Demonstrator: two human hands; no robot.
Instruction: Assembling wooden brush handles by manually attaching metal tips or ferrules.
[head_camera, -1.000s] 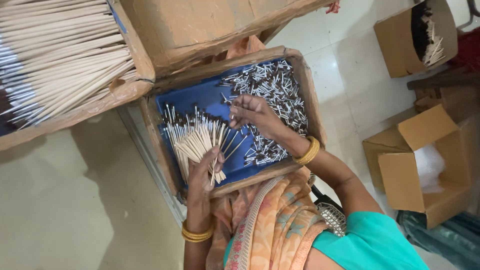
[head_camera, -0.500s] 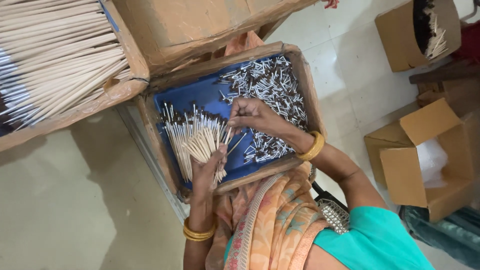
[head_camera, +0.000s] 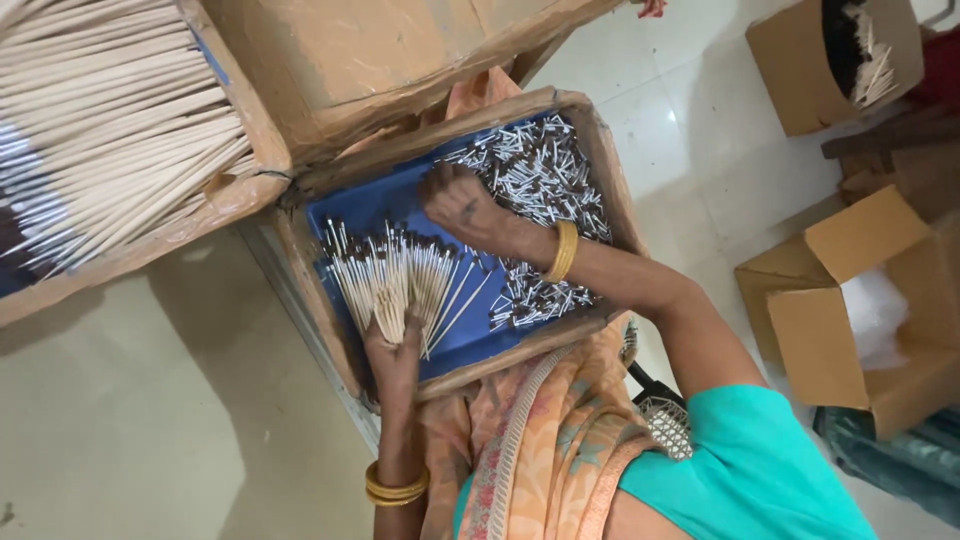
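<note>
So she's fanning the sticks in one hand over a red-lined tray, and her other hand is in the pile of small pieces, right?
Not quite: the tray's lining is blue, not red, as the head view shows. The rest holds: the left hand holds the fanned sticks, and the right hand is at the pile of small pieces.

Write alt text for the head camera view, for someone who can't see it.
A person's left hand holds a fanned bundle of thin sticks over a blue-lined cardboard tray, while the right hand reaches into a pile of small dark-tipped pieces. A box of long pale sticks sits alongside.
</note>
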